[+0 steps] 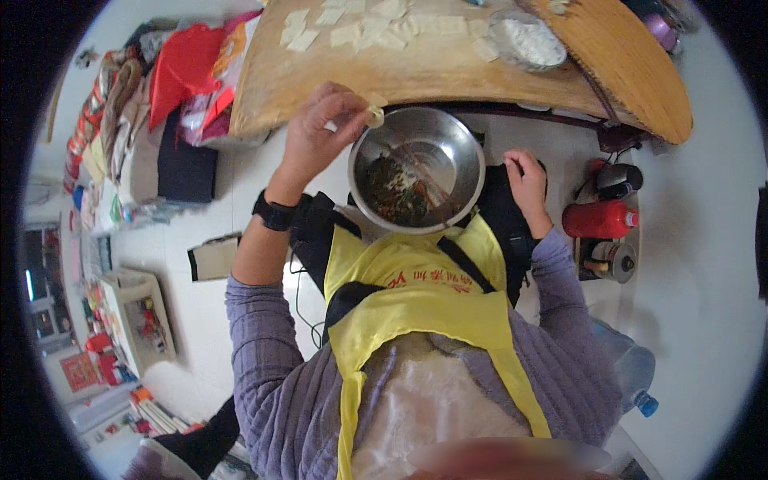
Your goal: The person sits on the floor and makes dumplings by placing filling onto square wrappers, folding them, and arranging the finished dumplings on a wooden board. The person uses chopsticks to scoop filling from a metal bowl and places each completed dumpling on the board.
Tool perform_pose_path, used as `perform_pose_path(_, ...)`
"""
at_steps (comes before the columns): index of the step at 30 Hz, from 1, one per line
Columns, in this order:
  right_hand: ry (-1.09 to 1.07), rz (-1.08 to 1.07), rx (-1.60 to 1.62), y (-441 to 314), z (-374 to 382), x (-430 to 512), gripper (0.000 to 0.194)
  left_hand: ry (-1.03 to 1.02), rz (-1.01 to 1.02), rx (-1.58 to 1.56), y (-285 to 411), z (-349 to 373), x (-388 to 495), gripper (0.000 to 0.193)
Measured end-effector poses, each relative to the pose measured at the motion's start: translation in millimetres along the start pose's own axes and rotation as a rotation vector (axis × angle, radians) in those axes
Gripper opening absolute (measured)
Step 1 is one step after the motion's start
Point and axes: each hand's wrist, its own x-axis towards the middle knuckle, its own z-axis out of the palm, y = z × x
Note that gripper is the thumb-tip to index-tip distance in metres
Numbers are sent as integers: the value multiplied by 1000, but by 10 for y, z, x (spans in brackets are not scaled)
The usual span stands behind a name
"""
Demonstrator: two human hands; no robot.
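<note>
Pinched between the thumb and fingers of my left hand (pixel 327 120) is a small folded dumpling wrapper (pixel 376 115), held at the upper left rim of a steel bowl (pixel 462 174). Inside the bowl, a dark green and brown chopped filling (pixel 399 192) lies towards the near left side. Chopsticks (pixel 423 171) appear to lean across the filling. The bowl is at my lap, above my yellow apron (pixel 414 306). My right hand (pixel 528 183) rests near my right knee, fingers loosely bent and thumb apart, with nothing visible in it.
Beyond the bowl stands a wooden table (pixel 288 90) with several flat dough squares (pixel 375 30) and a bowl of white flour (pixel 531 42). A round wooden board (pixel 642 78) overlaps its right side. A red bottle (pixel 594 219), a pot (pixel 615 262) and a water jug (pixel 633 366) stand right.
</note>
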Motion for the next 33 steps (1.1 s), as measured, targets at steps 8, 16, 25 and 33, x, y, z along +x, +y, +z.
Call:
perform_pose_path(8,6,19,-52,262,46,-113,8,-119,88,1,-172,722,1458,15)
perform_pose_path(16,24,27,-8,357,-113,-96,8,-381,-62,-7,-501,1936,2236,22)
perform_pose_path(25,41,54,67,411,-144,-85,12,-635,259,429,-784,2338,2436,19)
perform_pose_path(33,60,39,108,416,-139,-66,12,-564,267,312,-703,2163,2506,17)
